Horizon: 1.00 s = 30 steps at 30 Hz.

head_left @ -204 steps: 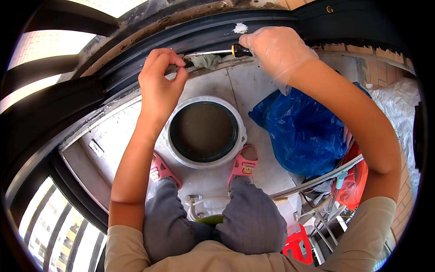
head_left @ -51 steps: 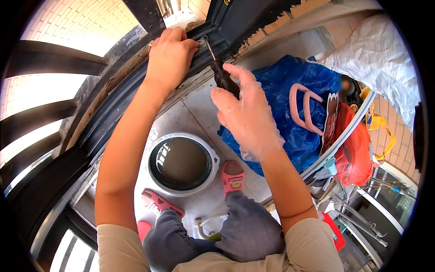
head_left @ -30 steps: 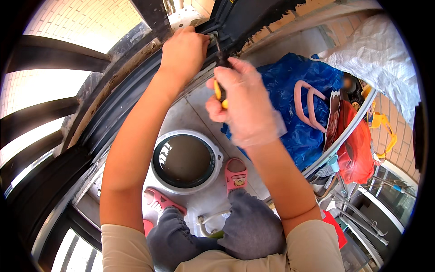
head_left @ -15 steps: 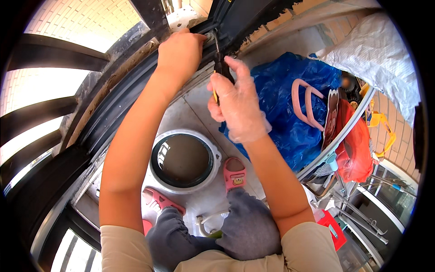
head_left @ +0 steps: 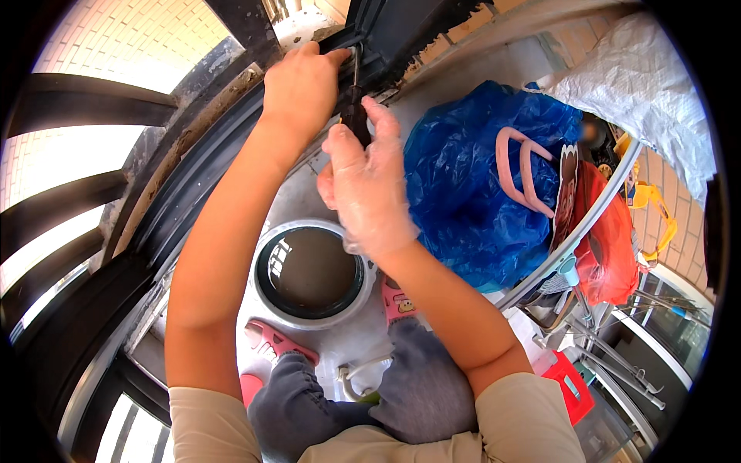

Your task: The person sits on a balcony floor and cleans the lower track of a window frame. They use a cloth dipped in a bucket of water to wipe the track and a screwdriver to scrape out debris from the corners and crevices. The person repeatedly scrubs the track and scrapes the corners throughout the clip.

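My right hand (head_left: 367, 181), in a clear plastic glove, is closed round the dark handle of a screwdriver (head_left: 354, 116). Its metal shaft points away from me, into the corner of a black metal window frame (head_left: 220, 127). Close to the shaft's tip, my bare left hand (head_left: 301, 89) is bent over the frame with its fingers curled. Thumb and fingertips reach toward the tip, but whatever they grip there is hidden. Whether the tip sits on a screw is too small to tell.
A round white-rimmed bucket (head_left: 312, 324) of murky water stands on the tiles by my pink sandals (head_left: 282, 342). To the right lie a blue plastic bag (head_left: 463, 177) with pink handles, a red bag (head_left: 610, 255) and a white woven sack (head_left: 644, 89). Black bars (head_left: 93, 104) curve along the left.
My right hand has swung left, bringing the screwdriver more upright, its tip still at the frame corner. My left hand has shifted slightly left and away from me.
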Tool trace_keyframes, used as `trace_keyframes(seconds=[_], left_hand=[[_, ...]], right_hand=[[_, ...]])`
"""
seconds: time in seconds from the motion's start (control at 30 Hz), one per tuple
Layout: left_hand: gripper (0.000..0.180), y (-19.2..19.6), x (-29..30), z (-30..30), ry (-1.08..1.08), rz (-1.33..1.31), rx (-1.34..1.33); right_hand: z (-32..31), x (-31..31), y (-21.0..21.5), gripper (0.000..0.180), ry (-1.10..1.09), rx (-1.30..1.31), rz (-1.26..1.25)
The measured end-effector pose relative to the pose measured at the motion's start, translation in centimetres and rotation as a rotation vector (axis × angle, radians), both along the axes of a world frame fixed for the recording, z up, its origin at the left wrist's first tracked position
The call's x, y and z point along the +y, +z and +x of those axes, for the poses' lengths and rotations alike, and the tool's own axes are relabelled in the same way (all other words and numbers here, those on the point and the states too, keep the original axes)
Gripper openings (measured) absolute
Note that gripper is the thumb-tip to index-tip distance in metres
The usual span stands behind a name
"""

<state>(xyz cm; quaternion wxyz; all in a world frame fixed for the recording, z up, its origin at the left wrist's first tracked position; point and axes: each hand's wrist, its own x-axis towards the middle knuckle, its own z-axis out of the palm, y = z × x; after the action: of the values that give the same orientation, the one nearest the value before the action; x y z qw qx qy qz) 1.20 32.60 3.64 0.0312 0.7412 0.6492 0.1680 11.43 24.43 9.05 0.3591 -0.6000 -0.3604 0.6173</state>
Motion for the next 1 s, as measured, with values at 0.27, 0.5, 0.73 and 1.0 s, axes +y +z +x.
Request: trace_keyframes(seconds=[0.27, 0.5, 0.73, 1.0], left_hand=[[0.038, 0.8, 0.1, -0.3, -0.039, -0.095, 0.055], [0.034, 0.5, 0.2, -0.9, -0.071, -0.126, 0.014], [0.033, 0.6, 0.0, -1.6, -0.060, -0.215, -0.047], [0.047, 0.6, -0.2, -0.7, -0.061, -0.105, -0.001]], right_hand=[[1.3, 0.8, -0.7, 0.050, 0.182, -0.332, 0.625], [1.6, 3.8, 0.5, 0.031, 0.231, -0.742, 1.075], [0.9, 2.0, 0.9, 0.052, 0.387, -0.711, 0.963], [1.3, 1.4, -2.2, 0.057, 0.252, -0.574, 0.994]])
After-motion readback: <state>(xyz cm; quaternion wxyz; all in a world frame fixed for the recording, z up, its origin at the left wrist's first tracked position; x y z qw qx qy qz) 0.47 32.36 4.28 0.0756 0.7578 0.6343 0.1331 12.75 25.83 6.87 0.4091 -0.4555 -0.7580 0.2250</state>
